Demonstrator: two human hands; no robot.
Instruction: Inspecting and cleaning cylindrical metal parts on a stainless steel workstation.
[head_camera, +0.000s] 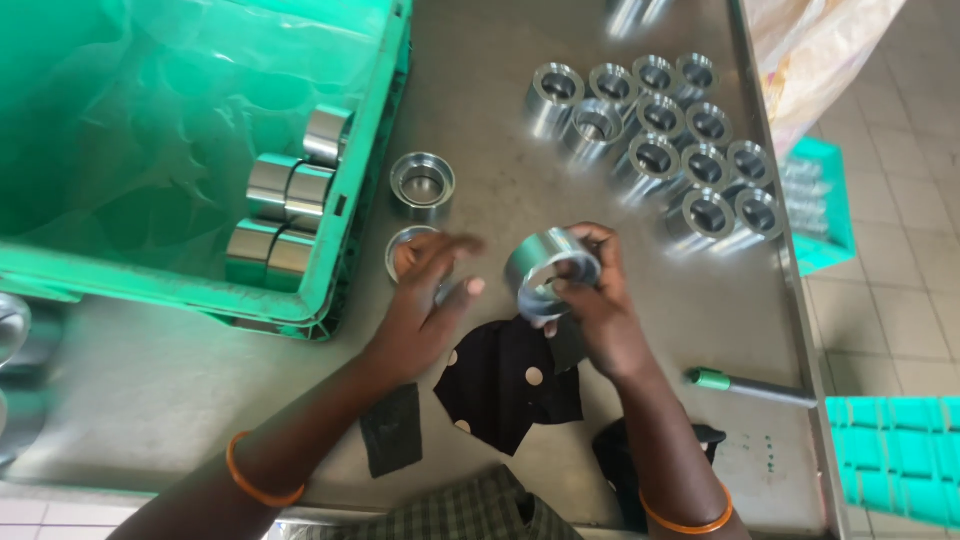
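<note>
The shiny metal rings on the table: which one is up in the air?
The metal ring gripped by the right hand is lifted and tilted. The cluster of rings and the lone ring sit flat on the table.

L hand (425, 295) fingers spread (blurred); R hand (590, 300) fingers curled, gripping.

Left of the hands sits a green plastic crate (200, 150) lined with clear film — a few metal cylinders (285, 215) lie inside. Beyond the hands, to the right, a cluster of finished metal rings (665, 135) stands on the steel table (500, 60). A green-capped marker (750, 387) lies right — a dotted black cloth (505, 385) lies below them.
</note>
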